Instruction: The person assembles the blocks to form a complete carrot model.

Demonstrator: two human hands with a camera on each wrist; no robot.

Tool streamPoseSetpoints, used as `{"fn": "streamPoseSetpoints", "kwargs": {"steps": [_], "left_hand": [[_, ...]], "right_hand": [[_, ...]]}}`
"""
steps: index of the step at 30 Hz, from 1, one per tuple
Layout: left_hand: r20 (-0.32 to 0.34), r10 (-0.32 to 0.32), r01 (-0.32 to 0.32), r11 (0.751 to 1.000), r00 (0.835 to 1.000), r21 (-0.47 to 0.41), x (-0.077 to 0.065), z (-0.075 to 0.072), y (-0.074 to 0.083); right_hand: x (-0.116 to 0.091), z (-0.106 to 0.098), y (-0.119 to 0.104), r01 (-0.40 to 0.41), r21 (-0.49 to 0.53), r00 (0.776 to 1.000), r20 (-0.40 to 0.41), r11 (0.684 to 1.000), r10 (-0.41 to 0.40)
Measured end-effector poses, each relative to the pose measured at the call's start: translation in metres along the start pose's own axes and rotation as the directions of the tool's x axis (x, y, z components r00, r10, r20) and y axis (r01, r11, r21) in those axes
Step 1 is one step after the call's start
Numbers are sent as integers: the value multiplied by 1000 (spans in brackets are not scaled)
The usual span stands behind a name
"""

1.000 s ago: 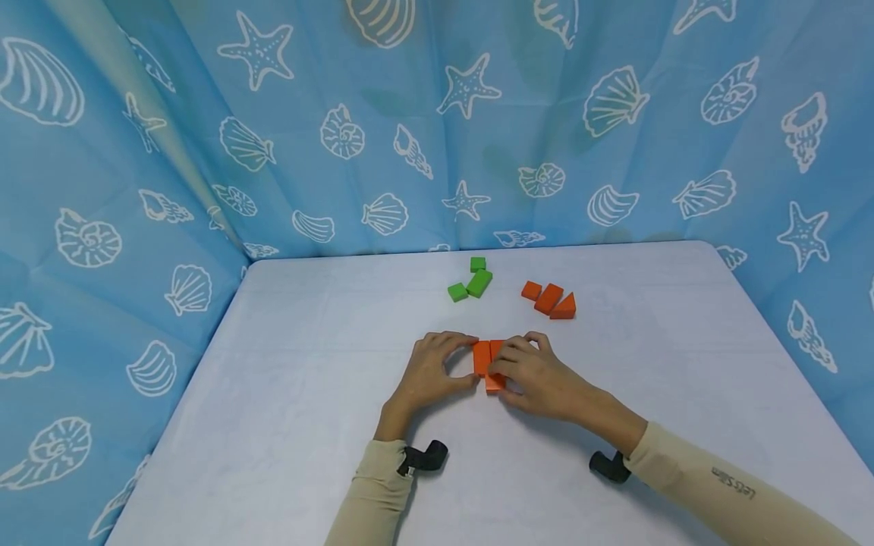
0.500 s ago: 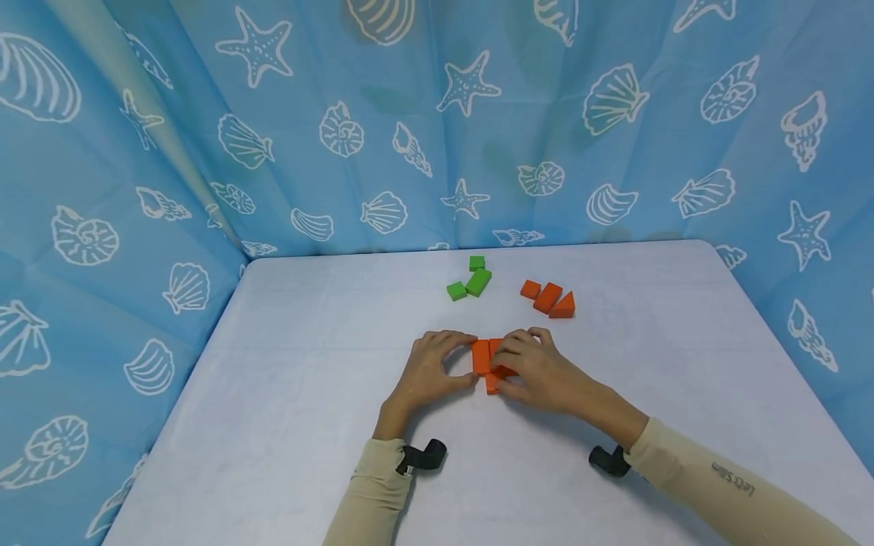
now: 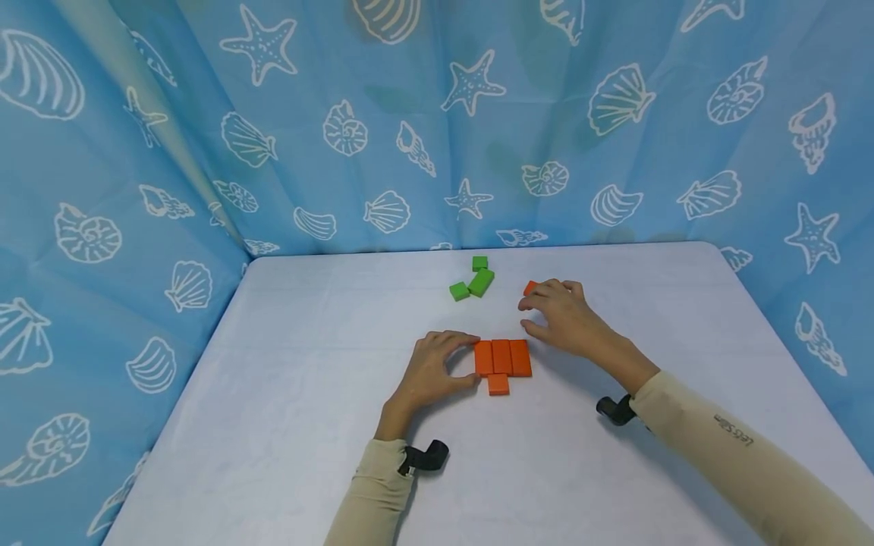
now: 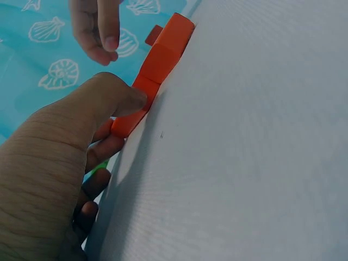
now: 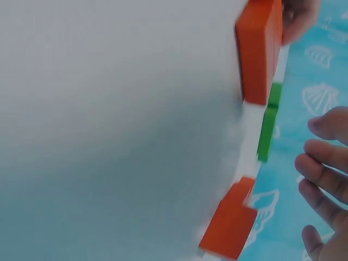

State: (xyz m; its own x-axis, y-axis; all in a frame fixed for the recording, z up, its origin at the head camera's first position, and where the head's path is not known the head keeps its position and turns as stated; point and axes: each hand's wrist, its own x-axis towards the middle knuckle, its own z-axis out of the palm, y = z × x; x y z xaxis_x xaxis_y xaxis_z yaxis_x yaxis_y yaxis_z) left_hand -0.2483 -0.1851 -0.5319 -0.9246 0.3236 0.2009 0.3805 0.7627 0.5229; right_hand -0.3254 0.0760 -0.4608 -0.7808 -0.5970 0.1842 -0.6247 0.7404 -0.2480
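Three orange blocks [image 3: 501,356] lie side by side on the table, and a smaller orange block [image 3: 498,385] sits against their near side. My left hand [image 3: 429,371] pinches the leftmost block between thumb and fingers; the left wrist view shows the thumb [image 4: 130,101] against that block's near end. Holding nothing, my right hand [image 3: 567,317] hovers with spread fingers over the loose orange pieces behind the row. One loose orange piece [image 3: 529,287] peeks out past its fingertips; the others are hidden by the hand in the head view, though orange pieces [image 5: 228,225] show in the right wrist view.
Several green blocks [image 3: 481,282] lie farther back, left of the loose orange pieces. White cloth covers the table [image 3: 287,425]. A blue curtain [image 3: 410,114] with white shells hangs behind its far edge and along the left side.
My right hand has let go of the rightmost block in the row and moved back and right to the loose orange pieces. That block now lies flush beside the others. My left hand has stayed put.
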Motion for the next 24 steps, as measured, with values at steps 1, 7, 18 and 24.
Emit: {"fn": "streamPoseSetpoints", "kwargs": {"steps": [1, 7, 18, 24], "left_hand": [[0, -1, 1, 1000, 1000, 2, 0, 0, 0], [-5, 9, -9, 1000, 1000, 0, 0, 0, -1], [-12, 12, -12, 1000, 1000, 4, 1, 2, -2], [-2, 4, -4, 1000, 1000, 6, 1, 2, -2]], "right_hand": [[3, -1, 3, -11, -3, 1000, -3, 1000, 11], [17, -2, 21, -70, -30, 996, -52, 997, 69], [38, 5, 43, -194, -57, 980, 20, 979, 196], [44, 10, 49, -212, -90, 975, 51, 973, 217]]}}
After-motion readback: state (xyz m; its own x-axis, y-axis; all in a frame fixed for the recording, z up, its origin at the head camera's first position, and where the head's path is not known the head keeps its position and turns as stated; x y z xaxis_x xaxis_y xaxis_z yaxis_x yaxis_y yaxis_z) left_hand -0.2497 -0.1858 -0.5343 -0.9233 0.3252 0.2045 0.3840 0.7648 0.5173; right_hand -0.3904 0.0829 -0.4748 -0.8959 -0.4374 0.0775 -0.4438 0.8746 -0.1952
